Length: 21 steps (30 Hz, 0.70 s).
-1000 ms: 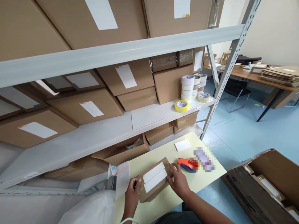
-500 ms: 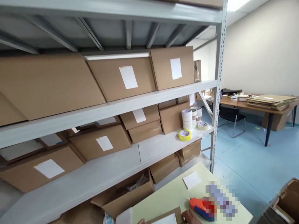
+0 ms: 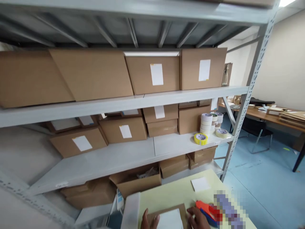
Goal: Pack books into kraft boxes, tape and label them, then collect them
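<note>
At the bottom edge of the view, a small brown cardboard box [image 3: 166, 212] with a white label lies on a pale yellow table [image 3: 171, 194]. The fingertips of my left hand [image 3: 149, 221] rest against the box's left side. My right hand [image 3: 197, 219] touches its right side, fingers bent over the corner. Most of both hands is cut off by the frame. An orange and blue tape dispenser [image 3: 206, 211] lies just right of my right hand.
A grey metal rack [image 3: 147, 103] full of labelled cardboard boxes fills the view. Tape rolls [image 3: 206, 127] and a yellow roll [image 3: 200, 138] sit on its middle shelf. A white label [image 3: 200, 183] lies on the table. A wooden desk [image 3: 274, 116] stands at right.
The camera has tilted up and turned left, so the shelves fill the view and the box and hands have dropped to the bottom edge. Both hands stay on the box.
</note>
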Tool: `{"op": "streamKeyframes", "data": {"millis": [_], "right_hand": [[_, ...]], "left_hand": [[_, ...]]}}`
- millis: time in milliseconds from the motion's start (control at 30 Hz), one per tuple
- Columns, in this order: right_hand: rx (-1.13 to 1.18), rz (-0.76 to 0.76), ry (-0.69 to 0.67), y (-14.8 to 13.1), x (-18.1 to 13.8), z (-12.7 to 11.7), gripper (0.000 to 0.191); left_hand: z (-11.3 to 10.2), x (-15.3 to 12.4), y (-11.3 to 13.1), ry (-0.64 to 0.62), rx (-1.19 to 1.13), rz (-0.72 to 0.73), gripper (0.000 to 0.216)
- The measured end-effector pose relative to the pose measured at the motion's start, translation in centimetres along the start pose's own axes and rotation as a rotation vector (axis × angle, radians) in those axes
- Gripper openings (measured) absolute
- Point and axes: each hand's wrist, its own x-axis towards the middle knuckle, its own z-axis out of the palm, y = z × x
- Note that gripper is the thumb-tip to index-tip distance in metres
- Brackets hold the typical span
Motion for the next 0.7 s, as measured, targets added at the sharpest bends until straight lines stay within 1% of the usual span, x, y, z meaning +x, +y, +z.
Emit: {"op": "streamKeyframes", "data": {"millis": [67, 100, 167, 233, 300, 400, 500, 533, 633, 700], "right_hand": [[-0.061, 0.021, -0.054, 0.5, 0.1, -1.6, 0.045], [-0.144, 0.055, -0.057, 0.9, 0.1, -2.5, 0.043], [-0.326, 0.121, -0.118, 2.2, -0.1, -4.1, 0.039], [-0.466, 0.185, -0.193, 3.9, -0.5, -5.1, 0.047], [-0.574, 0.212, -0.245, 5.5, -1.1, -5.6, 0.057], [-0.704, 0.15, -0.243, 6.9, -1.4, -5.5, 0.062], [-0.794, 0.088, -0.211, 7.4, -0.7, -5.6, 0.058], [-0.816, 0.101, -0.218, 7.4, -0.3, -5.7, 0.056], [-0.888, 0.199, -0.272, 7.9, 0.9, -6.2, 0.045], [-0.928, 0.233, -0.301, 8.2, 1.4, -6.4, 0.042]], "left_hand": [[-0.9, -1.4, 1.5, -0.016, 0.032, -0.006, 0.077], [-1.3, -1.8, 2.3, -0.029, 0.042, -0.012, 0.076], [-1.7, -2.2, 3.5, -0.049, 0.056, -0.044, 0.076], [-1.8, -2.3, 4.0, -0.068, 0.065, -0.064, 0.077], [-1.7, -2.3, 4.1, -0.082, 0.072, -0.083, 0.078], [-1.6, -2.4, 4.0, -0.071, 0.089, -0.093, 0.077], [-1.6, -2.5, 4.2, -0.06, 0.102, -0.106, 0.074], [-1.6, -2.6, 4.3, -0.059, 0.104, -0.111, 0.073], [-1.7, -2.6, 4.5, -0.061, 0.102, -0.105, 0.07], [-1.7, -2.6, 4.5, -0.071, 0.101, -0.098, 0.069]]}}
